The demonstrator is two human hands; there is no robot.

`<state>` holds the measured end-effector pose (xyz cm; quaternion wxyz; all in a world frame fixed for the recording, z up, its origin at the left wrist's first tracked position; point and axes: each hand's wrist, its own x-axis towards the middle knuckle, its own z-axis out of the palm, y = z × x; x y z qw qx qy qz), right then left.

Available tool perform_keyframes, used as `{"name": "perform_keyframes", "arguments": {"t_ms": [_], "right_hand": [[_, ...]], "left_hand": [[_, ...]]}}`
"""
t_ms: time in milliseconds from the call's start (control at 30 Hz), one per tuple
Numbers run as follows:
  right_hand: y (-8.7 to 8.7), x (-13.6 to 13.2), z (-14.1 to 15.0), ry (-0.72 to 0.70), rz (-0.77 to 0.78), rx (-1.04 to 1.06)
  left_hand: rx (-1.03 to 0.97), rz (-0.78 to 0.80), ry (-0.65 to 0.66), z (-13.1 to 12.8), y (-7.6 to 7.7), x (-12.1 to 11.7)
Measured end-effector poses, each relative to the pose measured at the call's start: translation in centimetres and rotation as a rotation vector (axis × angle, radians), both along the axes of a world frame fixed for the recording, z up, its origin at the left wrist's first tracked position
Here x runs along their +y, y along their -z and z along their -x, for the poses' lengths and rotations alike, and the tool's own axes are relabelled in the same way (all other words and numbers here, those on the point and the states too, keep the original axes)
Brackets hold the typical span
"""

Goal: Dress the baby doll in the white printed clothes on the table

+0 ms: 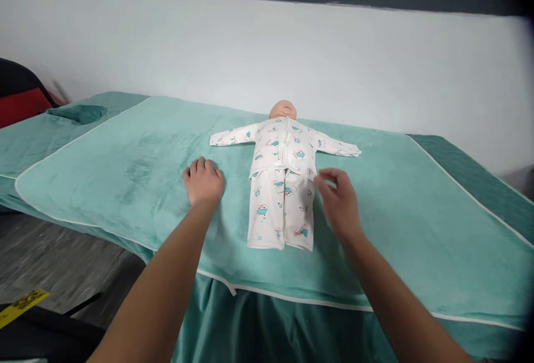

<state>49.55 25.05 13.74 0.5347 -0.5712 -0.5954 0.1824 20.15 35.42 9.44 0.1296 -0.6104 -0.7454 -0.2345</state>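
A baby doll point(283, 109) lies on its back on the green bed cover, its sleeves stretched out to both sides. It wears a white baby shirt point(286, 146) with small teal and red prints, and matching baby trousers point(267, 212). My right hand point(339, 199) is at the shirt's lower right corner, thumb and fingertips closed together on the hem. Left of the doll, my left hand point(203, 180) rests palm down on the cover, apart from the clothes, with its fingers lying forward. The doll's hands and feet do not show.
A light green cover point(125, 185) with white piping spreads over the bed and hangs down in front. Behind it stands a white wall point(250, 51). At the far left are a red and black item point(23, 108) and a bunched green cloth point(77, 113). A yellow strip point(23, 307) shows lower left.
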Motion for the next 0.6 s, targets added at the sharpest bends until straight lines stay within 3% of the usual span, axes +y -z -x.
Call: {"name": "perform_keyframes", "arguments": {"t_ms": [133, 200, 333, 467, 600], "right_hand": [[1.1, 10.1, -1.8, 0.258, 0.108, 0.113], [1.6, 13.0, -1.5, 0.268, 0.113, 0.075], [2.6, 13.9, -0.2, 0.187, 0.096, 0.038], [3.1, 13.5, -0.9, 0.228, 0.132, 0.07], [2.9, 14.2, -2.0, 0.241, 0.201, 0.111]], "left_hand": [[0.025, -0.005, -0.013, 0.0, -0.1, 0.2], [0.037, -0.009, -0.015, 0.0, -0.1, 0.3], [0.045, -0.01, -0.024, 0.1, -0.2, 0.4], [-0.015, 0.02, -0.033, 0.3, -0.7, 0.8], [-0.313, 0.058, 0.047, -0.6, -1.7, 1.3]]}}
